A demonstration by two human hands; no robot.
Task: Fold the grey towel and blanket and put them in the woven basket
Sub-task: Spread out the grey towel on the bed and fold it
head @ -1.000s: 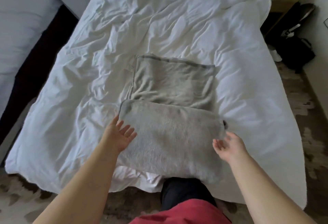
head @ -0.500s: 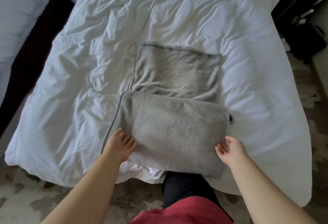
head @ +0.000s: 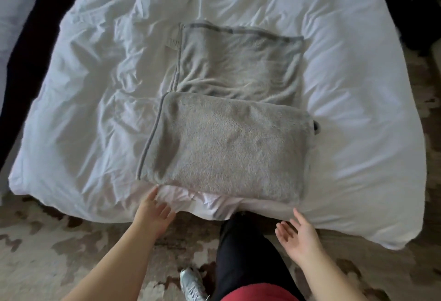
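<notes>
Both hands have drawn back off the folded grey blanket [head: 226, 148], which they flanked half a second ago, and now sit short of its near edge. The view has also dropped, so more floor shows.

The blanket lies as a thick, fluffy rectangular pad on the bed [head: 95, 109], close to the bed's near edge, with a darker trim running down its left side. Touching its far edge and partly tucked under it is a thinner grey cloth [head: 238, 62], spread flat and creased, with the same dark trim. Whether this is the towel or another part of the same piece cannot be told. A small white label [head: 173, 43] sticks out at the cloth's far-left corner.

The left hand [head: 155, 210] is just off the blanket's near-left corner, fingers spread, one fingertip at the pad's edge over the rumpled white duvet. The right hand [head: 298, 231] hovers just short of the near-right corner, palm open, apart from the fabric. The hands are well apart from each other and hold nothing.

Nearer than the blanket, between the hands, are a dark trouser leg [head: 243, 253], a grey shoe [head: 191, 284] and a red garment [head: 257, 292], over a patterned carpet [head: 47, 253]. Far left of the blanket lies a second bed [head: 14, 2]; far right, dark bags [head: 420, 26].
</notes>
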